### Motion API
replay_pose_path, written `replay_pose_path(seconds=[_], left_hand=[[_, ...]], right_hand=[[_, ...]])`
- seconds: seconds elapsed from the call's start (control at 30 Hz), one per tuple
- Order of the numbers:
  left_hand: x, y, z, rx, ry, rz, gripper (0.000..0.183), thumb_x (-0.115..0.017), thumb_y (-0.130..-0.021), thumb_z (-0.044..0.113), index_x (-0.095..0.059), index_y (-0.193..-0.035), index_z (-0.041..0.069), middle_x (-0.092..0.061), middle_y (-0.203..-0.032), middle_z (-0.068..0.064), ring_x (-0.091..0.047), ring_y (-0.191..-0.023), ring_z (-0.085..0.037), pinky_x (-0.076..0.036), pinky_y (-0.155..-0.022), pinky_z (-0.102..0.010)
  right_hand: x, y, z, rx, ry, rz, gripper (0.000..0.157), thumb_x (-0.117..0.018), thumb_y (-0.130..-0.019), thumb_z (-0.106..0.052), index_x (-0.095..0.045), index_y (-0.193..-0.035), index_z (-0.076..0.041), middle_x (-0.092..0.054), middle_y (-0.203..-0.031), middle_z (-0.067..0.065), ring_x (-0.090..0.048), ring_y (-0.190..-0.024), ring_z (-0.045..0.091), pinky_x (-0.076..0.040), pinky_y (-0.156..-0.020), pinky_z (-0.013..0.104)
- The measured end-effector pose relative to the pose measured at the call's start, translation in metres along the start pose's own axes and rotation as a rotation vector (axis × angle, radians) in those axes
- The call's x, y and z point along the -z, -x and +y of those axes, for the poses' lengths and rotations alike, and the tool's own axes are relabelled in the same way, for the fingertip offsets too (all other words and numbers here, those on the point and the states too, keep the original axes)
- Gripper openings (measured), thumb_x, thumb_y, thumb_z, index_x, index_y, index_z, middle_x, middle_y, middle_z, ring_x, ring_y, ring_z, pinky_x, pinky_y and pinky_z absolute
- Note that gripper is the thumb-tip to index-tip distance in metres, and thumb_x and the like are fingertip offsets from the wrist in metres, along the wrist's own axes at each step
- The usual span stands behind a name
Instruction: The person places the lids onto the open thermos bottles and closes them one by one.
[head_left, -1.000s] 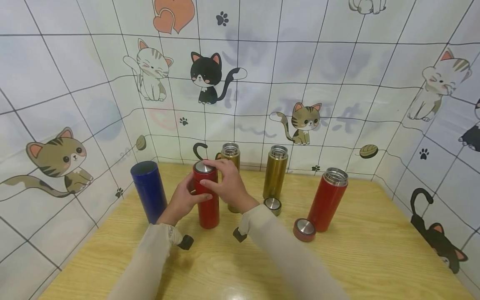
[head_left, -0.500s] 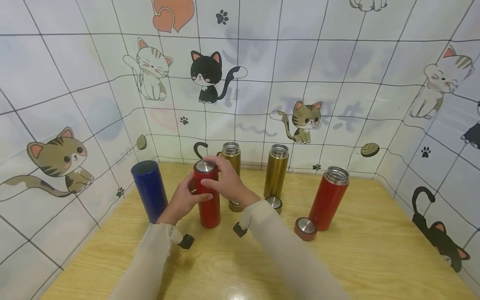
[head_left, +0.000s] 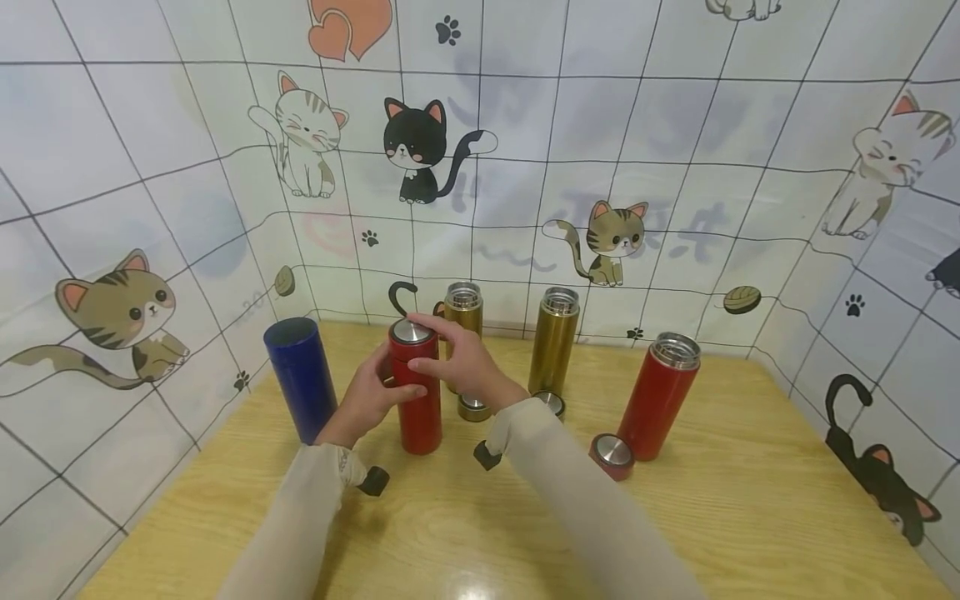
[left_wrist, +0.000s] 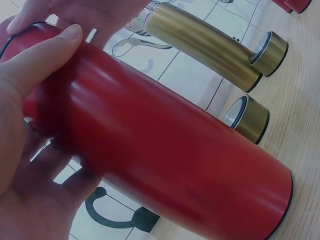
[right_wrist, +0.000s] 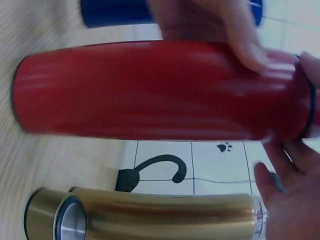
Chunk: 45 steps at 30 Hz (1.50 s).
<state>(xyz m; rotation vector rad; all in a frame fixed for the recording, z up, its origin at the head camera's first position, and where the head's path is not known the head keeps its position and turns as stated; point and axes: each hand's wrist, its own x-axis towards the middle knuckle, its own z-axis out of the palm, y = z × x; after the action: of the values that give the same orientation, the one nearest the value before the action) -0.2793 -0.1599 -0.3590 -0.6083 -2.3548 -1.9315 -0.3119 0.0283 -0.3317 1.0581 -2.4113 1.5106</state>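
Two-handed, grips the upright red bottle (head_left: 421, 417) with the left hand (head_left: 367, 398) curled round its body, the right hand (head_left: 471, 364) round its lid (head_left: 412, 332); apparently set on the table (head_left: 450, 521).

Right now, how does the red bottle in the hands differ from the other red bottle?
The held bottle has its cap on; the other bottle is open, a loose cap on the table in front of it. The left hand grips the held bottle and the right hand its cap; neither touches the other bottle. Both are red and stand upright.
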Motion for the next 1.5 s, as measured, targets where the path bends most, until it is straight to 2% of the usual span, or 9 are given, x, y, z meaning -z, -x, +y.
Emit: replay_pose_path(seconds=[0.13,0.3,0.47,0.87,1.1,1.2,1.33,1.5], left_hand=[[-0.001,-0.001,0.001,0.02,-0.008,-0.006,0.08,-0.076,-0.084,0.006,-0.033,-0.151,0.014,-0.048,-0.141,-0.015,-0.05,-0.126,-0.035,-0.045,-0.098,-0.049],[-0.001,-0.003,0.002,0.016,-0.008,-0.009,0.08,-0.077,-0.084,0.008,-0.033,-0.151,0.014,-0.048,-0.141,-0.014,-0.049,-0.126,-0.035,-0.044,-0.099,-0.049],[-0.002,-0.006,0.004,0.002,0.003,-0.016,0.078,-0.076,-0.084,0.007,-0.034,-0.15,0.013,-0.048,-0.141,-0.014,-0.049,-0.126,-0.035,-0.044,-0.1,-0.049],[-0.003,-0.01,0.006,-0.034,-0.021,-0.002,0.076,-0.077,-0.084,0.007,-0.037,-0.148,0.011,-0.051,-0.137,-0.017,-0.052,-0.123,-0.035,-0.045,-0.099,-0.048],[-0.001,-0.022,-0.023,-0.052,-0.005,0.009,0.077,-0.077,-0.084,0.006,-0.037,-0.149,0.016,-0.051,-0.137,-0.014,-0.05,-0.124,-0.033,-0.044,-0.1,-0.049],[0.0,-0.021,-0.028,-0.065,0.014,0.003,0.075,-0.077,-0.083,0.008,-0.039,-0.147,0.017,-0.052,-0.136,-0.013,-0.051,-0.123,-0.032,-0.045,-0.099,-0.048],[0.003,-0.015,-0.032,-0.05,0.053,-0.038,0.075,-0.077,-0.084,0.012,-0.038,-0.147,0.017,-0.052,-0.137,-0.013,-0.054,-0.12,-0.034,-0.049,-0.094,-0.047],[0.009,-0.012,-0.036,-0.032,0.086,-0.116,0.074,-0.076,-0.085,0.012,-0.036,-0.148,0.018,-0.053,-0.135,-0.012,-0.054,-0.12,-0.032,-0.05,-0.093,-0.044]], right_hand=[[-0.005,0.001,-0.001,0.061,0.195,0.087,0.064,-0.077,-0.085,-0.033,-0.05,-0.143,-0.024,-0.06,-0.126,-0.004,-0.047,-0.109,0.015,-0.047,-0.092,0.046],[-0.01,0.001,0.0,0.136,0.352,0.177,0.064,-0.078,-0.083,-0.034,-0.053,-0.14,-0.019,-0.064,-0.119,-0.004,-0.046,-0.1,0.015,-0.046,-0.082,0.035],[-0.012,0.003,0.0,0.199,0.481,0.266,0.065,-0.08,-0.081,-0.037,-0.056,-0.137,-0.015,-0.067,-0.109,-0.002,-0.046,-0.094,0.016,-0.044,-0.076,0.03],[-0.013,0.005,-0.004,0.285,0.59,0.4,0.064,-0.083,-0.076,-0.037,-0.062,-0.129,-0.008,-0.072,-0.105,0.003,-0.046,-0.083,0.017,-0.041,-0.07,0.029],[-0.016,0.008,0.0,0.351,0.65,0.47,0.064,-0.082,-0.076,-0.039,-0.063,-0.128,-0.008,-0.073,-0.098,0.004,-0.047,-0.08,0.017,-0.04,-0.069,0.028],[-0.014,0.008,-0.001,0.332,0.65,0.452,0.062,-0.082,-0.076,-0.041,-0.063,-0.125,-0.009,-0.071,-0.104,0.003,-0.048,-0.085,0.018,-0.041,-0.072,0.03],[-0.009,0.006,-0.006,0.241,0.56,0.331,0.059,-0.082,-0.076,-0.043,-0.061,-0.122,-0.012,-0.066,-0.113,0.001,-0.047,-0.098,0.019,-0.041,-0.083,0.036],[-0.001,0.002,-0.009,0.126,0.236,0.088,0.053,-0.077,-0.085,-0.028,-0.057,-0.132,-0.015,-0.058,-0.127,-0.001,-0.041,-0.118,0.018,-0.039,-0.098,0.045]])
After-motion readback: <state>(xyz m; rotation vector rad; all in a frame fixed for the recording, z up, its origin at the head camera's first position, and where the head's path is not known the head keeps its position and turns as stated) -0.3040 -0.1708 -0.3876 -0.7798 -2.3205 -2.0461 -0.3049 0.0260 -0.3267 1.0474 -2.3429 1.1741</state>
